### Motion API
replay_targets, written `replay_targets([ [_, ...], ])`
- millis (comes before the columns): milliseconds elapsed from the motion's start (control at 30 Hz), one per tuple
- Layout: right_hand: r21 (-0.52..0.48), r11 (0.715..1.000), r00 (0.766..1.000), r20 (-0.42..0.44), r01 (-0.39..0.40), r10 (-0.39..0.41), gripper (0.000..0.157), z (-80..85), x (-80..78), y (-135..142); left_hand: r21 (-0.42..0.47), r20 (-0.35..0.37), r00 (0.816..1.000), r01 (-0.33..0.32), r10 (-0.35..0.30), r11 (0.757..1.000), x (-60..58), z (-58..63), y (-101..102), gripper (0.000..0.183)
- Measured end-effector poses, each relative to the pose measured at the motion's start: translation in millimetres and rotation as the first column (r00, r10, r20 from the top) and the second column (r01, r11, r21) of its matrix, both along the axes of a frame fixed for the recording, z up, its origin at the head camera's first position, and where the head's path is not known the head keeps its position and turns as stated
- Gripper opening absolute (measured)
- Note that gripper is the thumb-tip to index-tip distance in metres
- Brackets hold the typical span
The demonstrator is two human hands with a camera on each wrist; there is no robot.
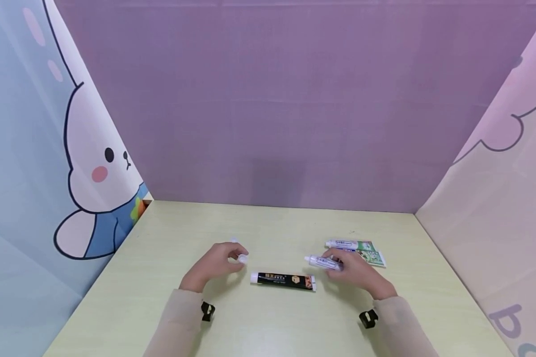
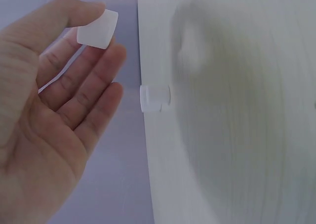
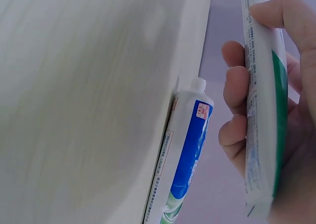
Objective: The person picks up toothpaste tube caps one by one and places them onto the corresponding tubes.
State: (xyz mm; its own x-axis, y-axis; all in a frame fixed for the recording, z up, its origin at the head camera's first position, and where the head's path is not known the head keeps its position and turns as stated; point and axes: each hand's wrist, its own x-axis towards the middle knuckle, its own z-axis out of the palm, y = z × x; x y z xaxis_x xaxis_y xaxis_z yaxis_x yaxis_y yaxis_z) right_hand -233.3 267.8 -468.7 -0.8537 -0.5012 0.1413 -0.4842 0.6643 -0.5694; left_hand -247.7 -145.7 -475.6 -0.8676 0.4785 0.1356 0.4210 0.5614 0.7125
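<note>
**1 pinched, 1 gripped, both aloft!**

And there's the small white cap (image 2: 97, 31), pinched in the left hand (image 1: 215, 261)! Across from it, the white-and-green tube (image 3: 264, 105) sits gripped in the right hand (image 1: 355, 270), narrow nozzle (image 1: 307, 258) pointing leftward.

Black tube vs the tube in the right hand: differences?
Colour: the black tube is mostly black; the held tube is white and green.
Pose: black tube lies on the table; held tube is in the right hand.
End: black tube wears a white cap; held tube shows a narrow nozzle, apparently uncapped.
Shared: both are printed tubes.
</note>
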Motion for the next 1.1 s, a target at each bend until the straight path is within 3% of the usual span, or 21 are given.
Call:
replay_targets([
  [800, -0.008, 0.999, 0.999, -0.022, -0.042, 0.042, 0.029, 0.6, -2.3, -21, 0.022, -0.022, 0.998, 0.051, -0.051, 0.998, -4.2, 2.2, 26, 0.033],
  [1100, -0.004, 1.0, 1.0, -0.002, -0.019, 0.019, 0.032, 5.5, -0.7, -33, 0.044, -0.033, 0.996, 0.081, -0.079, 0.996, -3.0, 9.8, 38, 0.037],
])
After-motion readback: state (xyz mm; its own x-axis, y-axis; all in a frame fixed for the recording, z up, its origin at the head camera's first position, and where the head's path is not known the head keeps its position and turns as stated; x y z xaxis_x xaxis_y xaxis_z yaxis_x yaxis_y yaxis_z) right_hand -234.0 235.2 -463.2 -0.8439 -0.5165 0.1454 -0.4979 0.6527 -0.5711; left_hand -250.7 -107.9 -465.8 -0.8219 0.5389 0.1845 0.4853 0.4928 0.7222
